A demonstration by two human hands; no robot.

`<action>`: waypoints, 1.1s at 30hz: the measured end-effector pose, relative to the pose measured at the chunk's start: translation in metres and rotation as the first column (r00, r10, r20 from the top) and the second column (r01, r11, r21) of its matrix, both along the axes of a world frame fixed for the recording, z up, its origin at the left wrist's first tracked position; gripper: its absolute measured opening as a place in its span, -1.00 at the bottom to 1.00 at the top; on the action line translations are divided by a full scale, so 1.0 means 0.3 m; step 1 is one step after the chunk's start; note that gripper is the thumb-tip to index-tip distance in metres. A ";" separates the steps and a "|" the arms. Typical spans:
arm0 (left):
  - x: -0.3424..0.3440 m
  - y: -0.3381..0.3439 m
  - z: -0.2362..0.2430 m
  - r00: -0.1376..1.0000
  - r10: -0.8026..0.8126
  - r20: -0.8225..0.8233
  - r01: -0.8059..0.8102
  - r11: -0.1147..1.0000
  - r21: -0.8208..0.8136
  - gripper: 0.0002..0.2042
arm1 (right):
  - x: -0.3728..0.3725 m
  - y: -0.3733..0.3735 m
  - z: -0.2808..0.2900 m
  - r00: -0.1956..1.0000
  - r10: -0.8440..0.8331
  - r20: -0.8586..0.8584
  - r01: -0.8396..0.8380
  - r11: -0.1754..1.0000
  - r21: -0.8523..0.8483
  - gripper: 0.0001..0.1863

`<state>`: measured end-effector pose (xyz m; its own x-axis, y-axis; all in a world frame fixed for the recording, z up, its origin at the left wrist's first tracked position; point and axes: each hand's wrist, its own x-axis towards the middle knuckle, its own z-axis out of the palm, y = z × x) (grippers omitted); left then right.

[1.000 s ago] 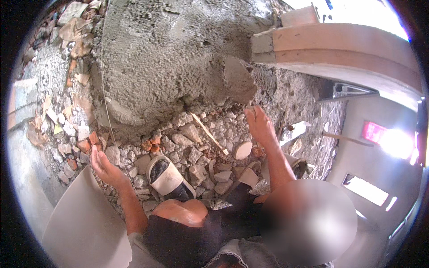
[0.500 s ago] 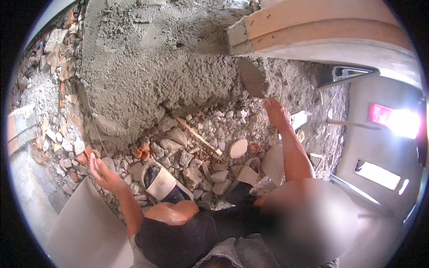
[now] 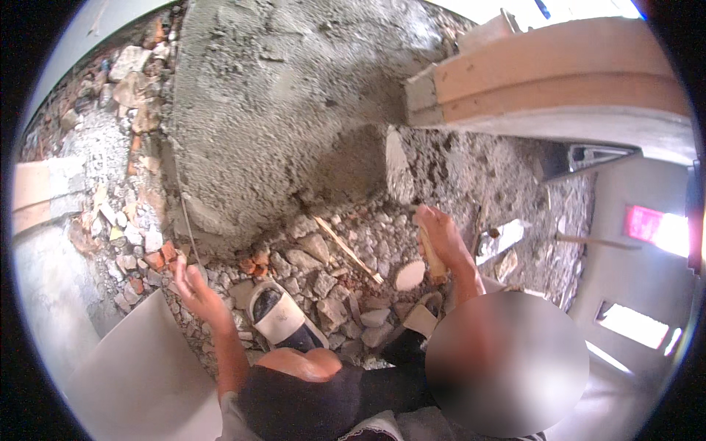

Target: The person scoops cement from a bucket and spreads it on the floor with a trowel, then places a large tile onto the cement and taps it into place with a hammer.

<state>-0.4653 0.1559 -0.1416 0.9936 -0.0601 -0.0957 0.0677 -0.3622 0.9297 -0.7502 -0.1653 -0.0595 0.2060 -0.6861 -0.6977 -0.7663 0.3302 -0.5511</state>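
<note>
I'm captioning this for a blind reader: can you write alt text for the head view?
A person's right hand holds a trowel against a grey mortar slab above brick rubble, while the left hand hovers open.

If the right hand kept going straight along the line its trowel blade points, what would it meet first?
Most likely the heaped grey mortar. The right hand grips a wooden-handled trowel whose blade points up into the heap's edge, apparently already at it, though depth is hard to judge.

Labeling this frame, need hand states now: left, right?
Left hand: open, fingers spread, empty, above the rubble.
Right hand: closed on the wooden handle of a trowel, blade against the mortar.
</note>
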 end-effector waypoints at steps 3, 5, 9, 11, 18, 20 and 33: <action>0.000 0.036 -0.034 0.998 0.027 -0.058 -0.024 0.999 0.049 -0.65 | 0.284 0.026 -0.023 0.975 -0.223 0.010 0.222 0.974 0.052 -0.56; 0.002 0.062 -0.054 0.996 0.039 -0.077 -0.035 0.997 0.062 -0.65 | 0.424 0.121 -0.035 0.986 -0.167 0.008 0.166 0.985 0.056 -0.57; 0.001 0.100 -0.066 0.978 0.049 -0.203 -0.037 0.997 0.064 -0.64 | 0.627 0.397 -0.054 0.864 0.464 0.199 -0.470 0.883 -0.016 -0.57; -0.001 0.110 -0.061 0.969 0.039 -0.242 -0.036 0.999 0.017 -0.64 | 0.678 0.467 -0.042 0.821 0.511 0.256 -0.523 0.852 -0.023 -0.55; 0.007 0.134 -0.042 0.937 0.060 -0.344 -0.095 0.992 -0.085 -0.62 | 0.779 0.447 0.012 0.838 0.490 0.238 -0.538 0.816 0.212 -0.49; 0.016 0.137 -0.044 0.912 0.082 -0.403 -0.117 0.991 -0.063 -0.63 | 0.797 0.428 0.020 0.837 0.498 0.225 -0.541 0.813 0.214 -0.50; 0.102 0.118 -0.042 0.979 0.117 -0.168 -0.129 0.990 -0.061 -0.65 | 0.620 0.265 0.106 0.623 0.782 0.023 -0.737 0.596 -0.319 -0.56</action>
